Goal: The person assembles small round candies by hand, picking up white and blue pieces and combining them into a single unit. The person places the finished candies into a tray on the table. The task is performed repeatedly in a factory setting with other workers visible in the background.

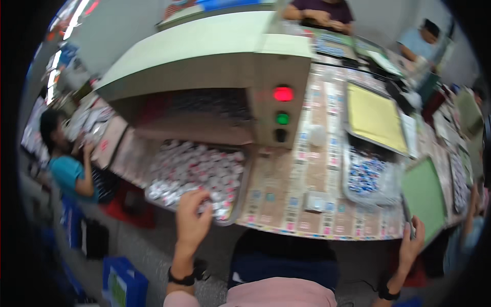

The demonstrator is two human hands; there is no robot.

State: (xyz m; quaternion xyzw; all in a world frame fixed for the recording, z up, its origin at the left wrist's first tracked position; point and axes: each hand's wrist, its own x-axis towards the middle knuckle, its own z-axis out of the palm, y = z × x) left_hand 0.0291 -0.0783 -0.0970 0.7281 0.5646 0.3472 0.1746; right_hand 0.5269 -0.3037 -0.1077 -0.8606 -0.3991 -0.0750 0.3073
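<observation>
We observe a machine housing (215, 56) with red lamp (283, 93) and green lamp (282, 118); a yellow-lined tray (374, 116) sits on the worktop (317, 174).

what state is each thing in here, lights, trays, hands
red lamp: lit
green lamp: lit, dimmer
black button: unlit
metal tray: full of small white packets, half under the machine's opening
left hand: fingers on the tray's near rim
right hand: gripping the table edge beside the green tray
yellow-lined tray: lying flat
clear tray: holds blue-and-white pieces

Left hand (192, 217) forward, fingers curled; right hand (412, 240) raised — both wrists banded
</observation>
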